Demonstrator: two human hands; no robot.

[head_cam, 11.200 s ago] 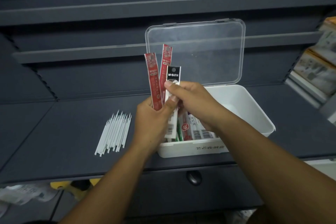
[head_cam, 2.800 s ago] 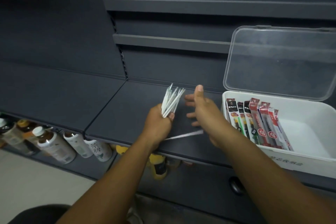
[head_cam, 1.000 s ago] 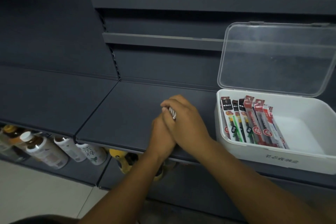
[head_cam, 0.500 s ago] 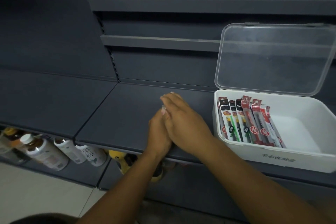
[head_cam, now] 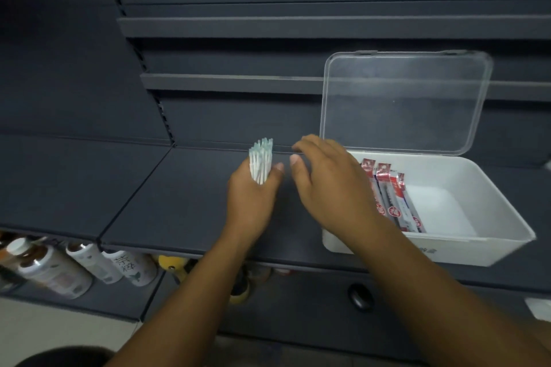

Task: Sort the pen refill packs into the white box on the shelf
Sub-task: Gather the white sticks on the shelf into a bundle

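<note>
My left hand [head_cam: 253, 197] grips a bundle of thin white refill sticks [head_cam: 261, 161], held upright above the dark shelf. Just to its right my right hand [head_cam: 331, 185] hovers with fingers spread and relaxed, holding nothing. The white box [head_cam: 477, 244] stands on the shelf at the right with its clear lid [head_cam: 402, 101] raised against the back wall. Red refill packs [head_cam: 393, 202] lean in the box's left part, partly hidden by my right hand; the box's right part shows bare white floor.
The dark grey shelf [head_cam: 185, 202] spreads left of the box, with narrower ledges above on the back panel. Below the shelf edge lie several bottles [head_cam: 89, 265] and a yellow object [head_cam: 176, 262]. A round black knob [head_cam: 360, 296] sits on the panel under the box.
My hands were clasped together over the white sticks; now the right hand has let go and drawn off to the right, and the left hand holds the bundle upright alone.
</note>
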